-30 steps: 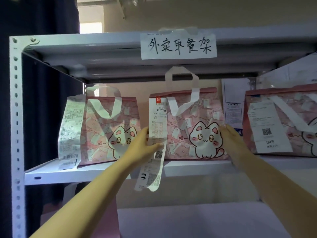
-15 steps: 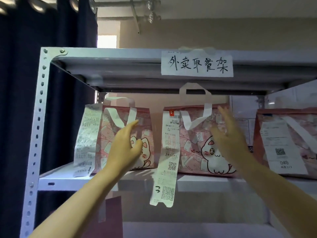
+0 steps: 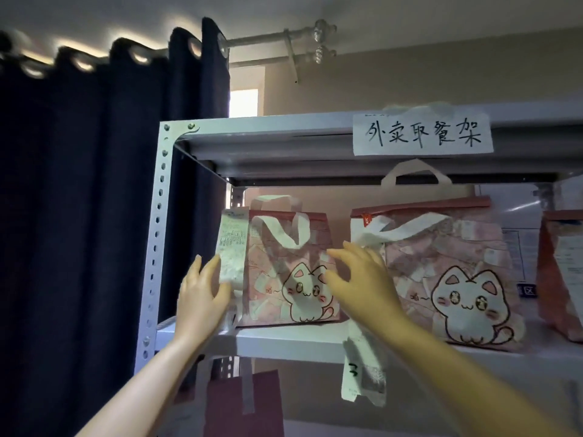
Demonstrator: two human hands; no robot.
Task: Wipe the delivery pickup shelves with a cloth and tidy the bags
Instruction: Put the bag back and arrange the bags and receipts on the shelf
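Three pink cat-print delivery bags stand on a white metal shelf (image 3: pixel 284 342). The left bag (image 3: pixel 284 266) has a long receipt (image 3: pixel 232 247) hanging at its left edge. My left hand (image 3: pixel 202 294) is spread open at that edge, its fingers against the receipt. My right hand (image 3: pixel 359 279) reaches with spread fingers to the left bag's right side, between it and the middle bag (image 3: pixel 457 279). The middle bag's receipt (image 3: pixel 362 370) hangs below the shelf edge. Only a strip of the right bag (image 3: pixel 564 272) shows. No cloth is in view.
A dark curtain (image 3: pixel 79 216) hangs left of the shelf's perforated post (image 3: pixel 154 247). A handwritten paper sign (image 3: pixel 422 134) is taped to the upper shelf (image 3: pixel 268 130). Another dark red bag (image 3: pixel 243 402) shows below the shelf. Papers are stuck on the wall behind.
Both hands have left the middle bag and moved left to either side of the left bag. The view has turned left and up, showing more curtain.
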